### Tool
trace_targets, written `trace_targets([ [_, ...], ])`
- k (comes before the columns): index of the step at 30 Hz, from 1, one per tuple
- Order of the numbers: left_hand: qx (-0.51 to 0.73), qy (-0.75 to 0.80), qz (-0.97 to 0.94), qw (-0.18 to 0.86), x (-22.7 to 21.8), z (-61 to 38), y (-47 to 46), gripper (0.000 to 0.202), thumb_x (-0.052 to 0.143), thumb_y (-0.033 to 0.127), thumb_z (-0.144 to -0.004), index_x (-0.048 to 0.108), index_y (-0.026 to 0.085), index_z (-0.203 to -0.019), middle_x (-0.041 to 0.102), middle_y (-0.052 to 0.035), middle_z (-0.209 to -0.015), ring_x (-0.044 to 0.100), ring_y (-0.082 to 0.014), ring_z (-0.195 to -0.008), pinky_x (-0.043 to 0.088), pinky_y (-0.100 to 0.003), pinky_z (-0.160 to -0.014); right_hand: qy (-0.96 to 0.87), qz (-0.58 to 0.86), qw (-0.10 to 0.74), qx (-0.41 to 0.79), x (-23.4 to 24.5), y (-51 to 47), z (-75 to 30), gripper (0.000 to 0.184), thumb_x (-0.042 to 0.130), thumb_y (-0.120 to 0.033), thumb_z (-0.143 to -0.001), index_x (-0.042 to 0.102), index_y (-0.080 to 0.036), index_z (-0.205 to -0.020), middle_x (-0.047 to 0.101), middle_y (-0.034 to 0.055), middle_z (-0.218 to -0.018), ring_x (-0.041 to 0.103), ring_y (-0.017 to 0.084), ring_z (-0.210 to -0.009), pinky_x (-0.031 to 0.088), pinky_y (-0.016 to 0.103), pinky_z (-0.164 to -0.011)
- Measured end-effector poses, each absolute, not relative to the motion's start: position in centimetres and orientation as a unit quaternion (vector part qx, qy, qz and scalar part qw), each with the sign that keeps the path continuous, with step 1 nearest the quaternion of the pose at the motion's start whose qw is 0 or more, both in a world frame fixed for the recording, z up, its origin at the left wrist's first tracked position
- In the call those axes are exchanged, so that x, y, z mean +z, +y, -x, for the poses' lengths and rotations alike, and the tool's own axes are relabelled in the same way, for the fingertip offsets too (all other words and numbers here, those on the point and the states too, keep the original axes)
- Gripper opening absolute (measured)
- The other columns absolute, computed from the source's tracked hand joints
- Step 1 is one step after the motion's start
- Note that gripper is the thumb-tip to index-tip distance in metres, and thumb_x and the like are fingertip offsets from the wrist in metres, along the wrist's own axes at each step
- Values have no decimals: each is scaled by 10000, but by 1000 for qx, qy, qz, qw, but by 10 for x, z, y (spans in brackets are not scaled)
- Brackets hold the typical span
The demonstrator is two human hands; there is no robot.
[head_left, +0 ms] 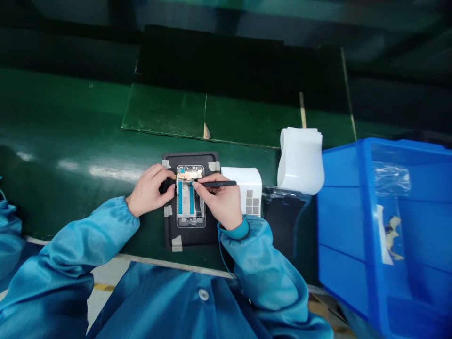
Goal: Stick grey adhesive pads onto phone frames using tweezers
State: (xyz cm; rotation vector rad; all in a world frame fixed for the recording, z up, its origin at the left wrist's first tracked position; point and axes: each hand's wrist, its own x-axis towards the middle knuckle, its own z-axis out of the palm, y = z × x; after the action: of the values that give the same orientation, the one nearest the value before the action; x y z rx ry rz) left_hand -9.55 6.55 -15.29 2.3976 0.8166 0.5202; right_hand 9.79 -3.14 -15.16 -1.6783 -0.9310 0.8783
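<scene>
An opened phone (186,207), with its circuit board (190,174) bare at the top and two blue strips below, lies on a black tray (190,239). My left hand (151,188) is at the phone's upper left edge, thumb and forefinger curled against it; a tiny yellow bit shows at the forefinger's tip. My right hand (224,202) pinches a slim black pen-like tool (222,183), its tip over the lower edge of the board. Whether it is tweezers or a pry stick I cannot tell. A blue band circles my right wrist.
Right of the tray are a white sheet with grey squares (247,186), a stack of curled white sheets (300,162) and dark film (284,221). A large blue bin (342,221) stands at the right. Another person's blue sleeve (9,235) shows at the left edge.
</scene>
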Motion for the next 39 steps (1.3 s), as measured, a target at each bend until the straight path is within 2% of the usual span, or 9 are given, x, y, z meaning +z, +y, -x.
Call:
trace_targets([
  [3,227,269,-893,282,-163,95,70,149,566,217,-902,599,180,-1042,590,-55,-922,569,-204,-858,503,-350,-759,-379,696,492,361,-152,-31,-97,167,783,-334,-781,711,-183,-787,713,39,-716,651,174,-603,524,283,-537],
  [39,199,275,-903,262,-166,96,69,187,546,226,-899,620,191,-1067,595,-71,-947,579,-226,-890,515,-379,-785,-413,709,458,343,-152,-33,-99,142,769,-339,-803,727,-203,-803,733,38,-745,664,180,-629,533,284,-549],
])
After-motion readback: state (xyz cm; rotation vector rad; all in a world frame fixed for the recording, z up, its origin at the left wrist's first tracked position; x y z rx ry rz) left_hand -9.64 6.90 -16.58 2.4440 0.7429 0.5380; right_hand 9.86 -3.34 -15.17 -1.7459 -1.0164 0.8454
